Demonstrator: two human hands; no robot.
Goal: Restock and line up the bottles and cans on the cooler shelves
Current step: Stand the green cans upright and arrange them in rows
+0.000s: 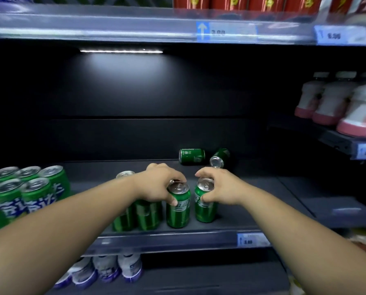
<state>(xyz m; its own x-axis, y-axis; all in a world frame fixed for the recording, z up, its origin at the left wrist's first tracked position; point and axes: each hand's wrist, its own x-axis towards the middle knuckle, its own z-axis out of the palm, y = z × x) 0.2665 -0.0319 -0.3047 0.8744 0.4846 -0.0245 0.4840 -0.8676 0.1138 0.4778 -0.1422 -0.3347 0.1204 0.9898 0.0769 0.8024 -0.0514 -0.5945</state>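
Here, the fingers (pixel 179 179) of the left hand (pixel 159 184) curl over the silver top of an upright dark green aluminium can (pixel 178 211), with the thumb pressed against its front wall, so the hand clamps the can by its upper end. Just beside it, the right hand (pixel 219 189) grips a second dark green can (pixel 205 209) the same way: fingers bent round the far rim, thumb on the near side. The two held cans stand upright and almost touching, near the front edge of the dark grey cooler shelf (pixel 256 201).

Under the left forearm, two more upright green cans (pixel 147 213) stand in line with the held pair, and the silver top of another can (pixel 125 174) shows behind the wrist. At the back of the shelf, two fallen green cans (pixel 191 156) lie on their sides near each other, one broadside and the other with its silver end turned toward the camera.

At the far left stands a block of lighter green cans with white lettering (pixel 31 188). A blue price tag (pixel 249 239) sits on the shelf's front rail. Above, a white light strip (pixel 121 51) glows under the upper shelf, which carries a row of red cans (pixel 241 2). To the right, white bottles with pink bases (pixel 331 101) stand on a side shelf. Below, white bottles with purple bases (pixel 114 269) are blurred.
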